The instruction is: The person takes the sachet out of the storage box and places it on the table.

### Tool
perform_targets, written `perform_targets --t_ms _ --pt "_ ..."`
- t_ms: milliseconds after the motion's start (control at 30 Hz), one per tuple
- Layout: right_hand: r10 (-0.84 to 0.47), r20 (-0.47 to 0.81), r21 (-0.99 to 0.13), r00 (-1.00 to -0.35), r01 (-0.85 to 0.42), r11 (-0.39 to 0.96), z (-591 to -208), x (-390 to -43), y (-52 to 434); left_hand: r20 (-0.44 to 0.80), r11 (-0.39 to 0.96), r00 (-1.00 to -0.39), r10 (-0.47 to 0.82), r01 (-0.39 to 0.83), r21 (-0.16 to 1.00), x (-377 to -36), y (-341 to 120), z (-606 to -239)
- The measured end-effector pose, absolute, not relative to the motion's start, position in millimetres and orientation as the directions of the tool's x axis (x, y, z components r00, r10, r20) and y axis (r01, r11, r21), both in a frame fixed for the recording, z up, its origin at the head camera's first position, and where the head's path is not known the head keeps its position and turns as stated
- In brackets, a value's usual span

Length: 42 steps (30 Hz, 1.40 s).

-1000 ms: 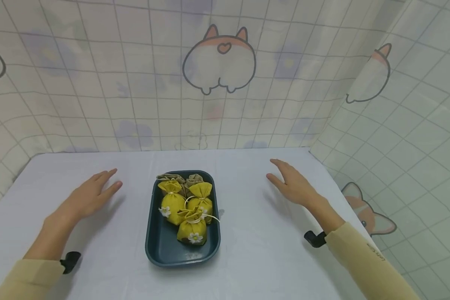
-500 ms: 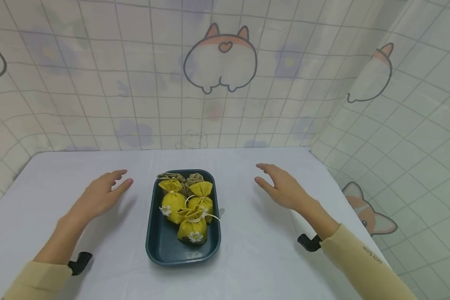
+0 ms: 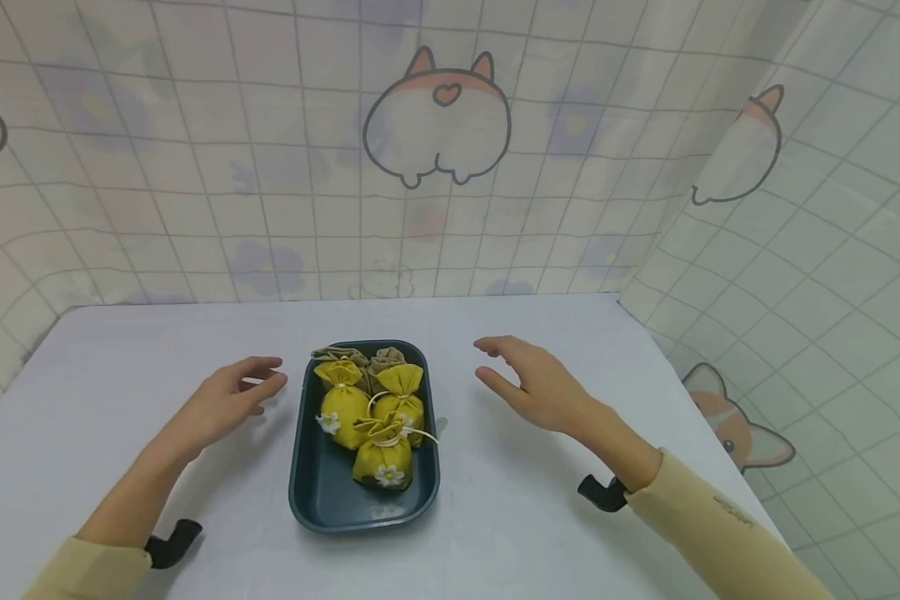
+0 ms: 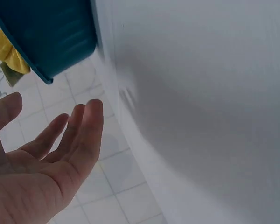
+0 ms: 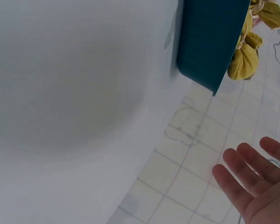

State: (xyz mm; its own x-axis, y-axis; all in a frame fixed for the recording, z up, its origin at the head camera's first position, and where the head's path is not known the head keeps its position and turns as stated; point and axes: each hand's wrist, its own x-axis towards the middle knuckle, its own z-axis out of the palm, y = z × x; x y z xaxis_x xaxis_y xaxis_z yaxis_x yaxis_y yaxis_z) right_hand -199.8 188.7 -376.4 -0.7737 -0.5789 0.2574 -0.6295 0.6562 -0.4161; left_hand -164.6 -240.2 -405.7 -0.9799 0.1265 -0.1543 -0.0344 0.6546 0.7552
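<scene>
- My left hand (image 3: 228, 400) hovers relaxed and empty, just left of the dark tray (image 3: 322, 492).
- My right hand (image 3: 536, 387) hangs released and empty, right of the tray.
- Yellow pouches (image 3: 381, 450) sit in the tray's far half, mid-table (image 3: 540, 517).

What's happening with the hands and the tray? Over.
Both hands open: left, right, either side of the tray, not touching. Pouches inside. Nothing between.

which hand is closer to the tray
Left. The left hand hovers just off the tray's left rim; the right hand is farther off its right side.
</scene>
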Motion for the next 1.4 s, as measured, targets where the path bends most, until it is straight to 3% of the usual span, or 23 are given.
perform_targets --t_ms 233,500,833,1400 --pt "-0.636 0.269 -0.489 -0.723 -0.672 0.556 -374 -195 172 -0.17 0.43 -0.967 0.19 -0.074 0.9 -162 -234 -405" --pt "-0.711 0.282 -0.558 -0.645 -0.713 0.426 -369 -186 154 -0.197 0.285 -0.945 0.262 -0.119 0.951 -160 -231 -407" --pt "-0.779 0.25 -0.587 -0.575 -0.73 0.351 -377 -180 132 -0.217 0.232 -0.936 0.276 -0.154 0.96 -161 -230 -414" --pt "-0.798 0.259 -0.611 -0.544 -0.732 0.301 -394 -174 106 -0.23 0.241 -0.937 0.262 -0.167 0.956 -162 -223 -415"
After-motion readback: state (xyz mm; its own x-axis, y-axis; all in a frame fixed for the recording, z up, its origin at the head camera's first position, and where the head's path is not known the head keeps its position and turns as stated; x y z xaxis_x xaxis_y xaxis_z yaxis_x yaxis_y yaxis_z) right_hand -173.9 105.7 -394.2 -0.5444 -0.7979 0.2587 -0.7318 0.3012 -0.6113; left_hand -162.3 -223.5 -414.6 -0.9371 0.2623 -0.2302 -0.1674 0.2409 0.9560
